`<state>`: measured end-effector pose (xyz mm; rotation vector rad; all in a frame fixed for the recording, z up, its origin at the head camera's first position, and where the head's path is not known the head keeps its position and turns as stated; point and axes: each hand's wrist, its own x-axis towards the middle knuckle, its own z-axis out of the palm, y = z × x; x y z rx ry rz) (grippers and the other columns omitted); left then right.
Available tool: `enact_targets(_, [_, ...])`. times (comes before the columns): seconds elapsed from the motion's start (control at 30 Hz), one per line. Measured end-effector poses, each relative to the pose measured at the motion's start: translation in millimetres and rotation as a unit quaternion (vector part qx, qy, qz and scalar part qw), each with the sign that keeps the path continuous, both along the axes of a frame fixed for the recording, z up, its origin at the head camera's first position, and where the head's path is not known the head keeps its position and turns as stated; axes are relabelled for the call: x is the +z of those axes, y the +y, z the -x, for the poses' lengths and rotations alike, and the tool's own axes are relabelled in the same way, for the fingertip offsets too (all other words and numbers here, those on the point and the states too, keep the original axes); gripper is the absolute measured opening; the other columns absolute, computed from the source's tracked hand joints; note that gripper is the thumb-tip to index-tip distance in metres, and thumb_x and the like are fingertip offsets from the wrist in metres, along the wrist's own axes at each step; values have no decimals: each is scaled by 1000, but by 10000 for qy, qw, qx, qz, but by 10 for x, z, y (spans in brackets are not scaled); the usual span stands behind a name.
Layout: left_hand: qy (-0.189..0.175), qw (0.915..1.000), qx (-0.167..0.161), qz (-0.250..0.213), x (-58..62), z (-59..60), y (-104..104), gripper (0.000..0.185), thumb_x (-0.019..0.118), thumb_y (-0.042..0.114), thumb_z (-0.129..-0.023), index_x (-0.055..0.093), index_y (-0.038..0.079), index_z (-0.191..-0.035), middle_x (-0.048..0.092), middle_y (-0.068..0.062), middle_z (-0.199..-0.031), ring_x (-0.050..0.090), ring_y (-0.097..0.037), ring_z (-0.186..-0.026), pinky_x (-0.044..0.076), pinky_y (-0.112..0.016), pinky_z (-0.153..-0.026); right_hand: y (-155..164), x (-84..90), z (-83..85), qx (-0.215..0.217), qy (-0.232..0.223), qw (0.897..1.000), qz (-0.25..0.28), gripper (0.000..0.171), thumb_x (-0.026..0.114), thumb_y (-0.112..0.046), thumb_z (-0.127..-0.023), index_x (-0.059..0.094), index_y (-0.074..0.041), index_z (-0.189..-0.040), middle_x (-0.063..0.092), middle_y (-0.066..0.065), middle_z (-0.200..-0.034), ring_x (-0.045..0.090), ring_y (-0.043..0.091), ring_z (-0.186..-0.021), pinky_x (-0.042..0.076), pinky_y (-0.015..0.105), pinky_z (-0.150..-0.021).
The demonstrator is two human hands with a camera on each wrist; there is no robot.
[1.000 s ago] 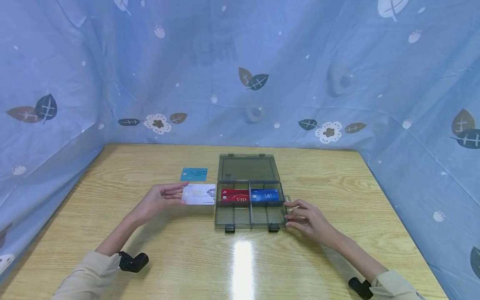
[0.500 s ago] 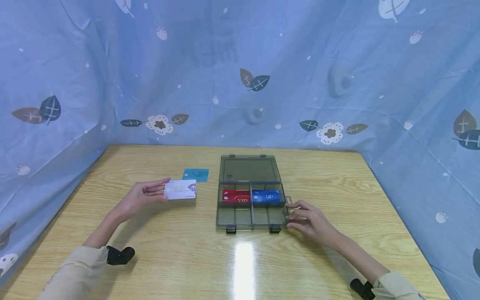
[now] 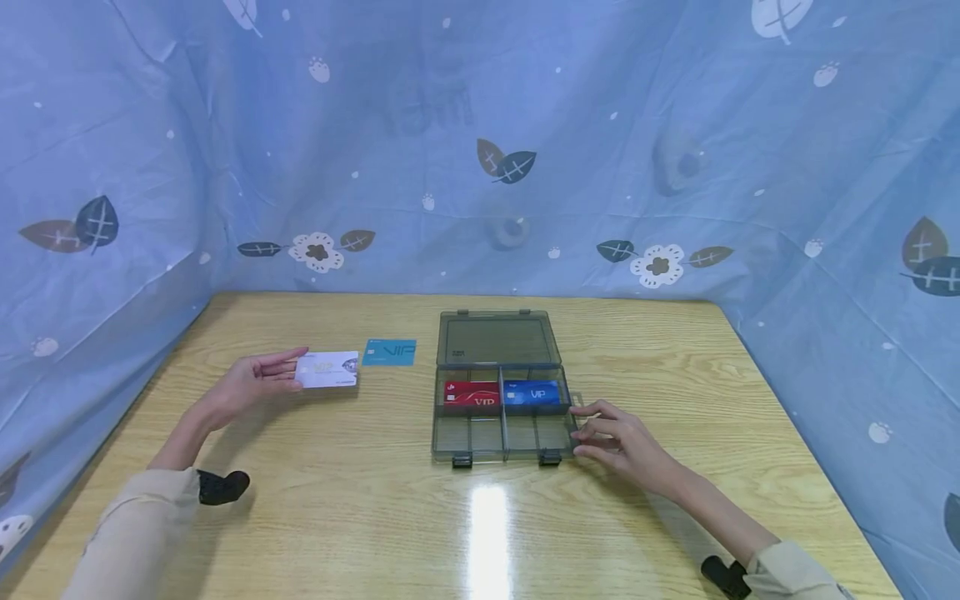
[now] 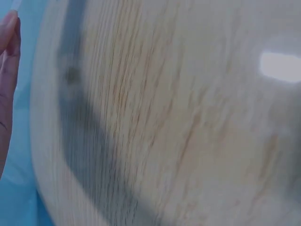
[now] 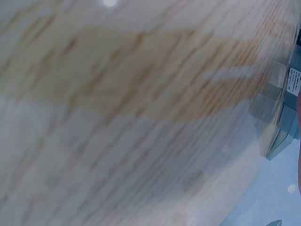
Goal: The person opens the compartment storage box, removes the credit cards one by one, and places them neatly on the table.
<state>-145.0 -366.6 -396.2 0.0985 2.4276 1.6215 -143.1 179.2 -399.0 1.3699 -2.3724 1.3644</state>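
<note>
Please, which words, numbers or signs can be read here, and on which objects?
"VIP": white card
"VIP": teal card
"VIP": red card
"VIP": blue card
Too small or blurred: cards' small print; mark on the lid; label, right wrist view; faint mark on the curtain.

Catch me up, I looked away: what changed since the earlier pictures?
The left grip carried the white card leftward, away from the open box, and slightly up the picture; nothing was let go. Unchanged: right grip at the box's right side, teal card on the table, red card and blue card in the box.
</note>
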Motion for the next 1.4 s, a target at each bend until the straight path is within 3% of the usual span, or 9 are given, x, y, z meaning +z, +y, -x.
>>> enact_targets(0.2, [-2, 10000, 37, -1, -33, 36, -153, 64, 62, 15, -85, 29, -4, -137, 34, -23, -135, 49, 9, -102, 45, -14, -80, -1, 8, 3, 69, -220, 9997, 15, 15, 68, 15, -68, 62, 4, -77, 51, 30, -103, 63, 33, -77, 53, 34, -63])
enact_targets(0.33, [-35, 10000, 32, -65, -63, 101, -241, 64, 60, 14, -86, 27, -5, -138, 51, -2, -125, 51, 8, -101, 45, -14, -79, -2, 12, 6, 46, -218, 9997, -29, 14, 68, 14, -69, 63, 4, -78, 51, 30, -103, 63, 32, -77, 53, 34, -63])
enact_targets(0.47, [-172, 9998, 48, -130, -98, 196, -297, 64, 60, 14, -86, 27, -4, -138, 55, 12, -116, 52, 6, -99, 45, -13, -79, -3, 16, 10, 29, -204, 9998, -22, 14, 68, 14, -69, 62, 4, -77, 52, 30, -103, 63, 32, -77, 53, 34, -63])
enact_targets(0.77, [-398, 9991, 30, -139, -198, 395, -358, 64, 61, 14, -86, 28, -3, -138, 50, 8, -124, 51, 9, -99, 44, -13, -80, 9, -2, -5, 3, -30, 10000, 90, 16, 69, 15, -66, 63, 5, -77, 52, 29, -101, 63, 31, -75, 53, 34, -62])
enact_targets(1.03, [-549, 9977, -82, 396, -168, 466, -421, 68, 62, 24, -86, 26, 1, -140, 29, -25, -138, 46, 15, -97, 42, -10, -80, 0, 10, -7, 30, 23, 10000, 85, 16, 69, 15, -66, 63, 6, -79, 52, 29, -102, 63, 30, -75, 53, 34, -62])
enact_targets(1.23, [-594, 9959, -164, 659, -152, 469, -472, 69, 61, 25, -86, 25, 0, -139, 30, -26, -137, 44, 16, -96, 40, -7, -78, -14, 23, -11, 34, 18, 10000, 6, 16, 69, 14, -67, 63, 5, -79, 52, 27, -103, 63, 29, -76, 53, 34, -63])
enact_targets(1.4, [-674, 9958, -156, 592, -163, 497, -472, 70, 62, 24, -86, 24, -1, -139, 32, -27, -135, 47, 15, -95, 41, -8, -78, -10, 26, -18, 28, -78, 9999, -60, 14, 69, 13, -68, 62, 4, -78, 52, 25, -105, 63, 29, -77, 53, 34, -63])
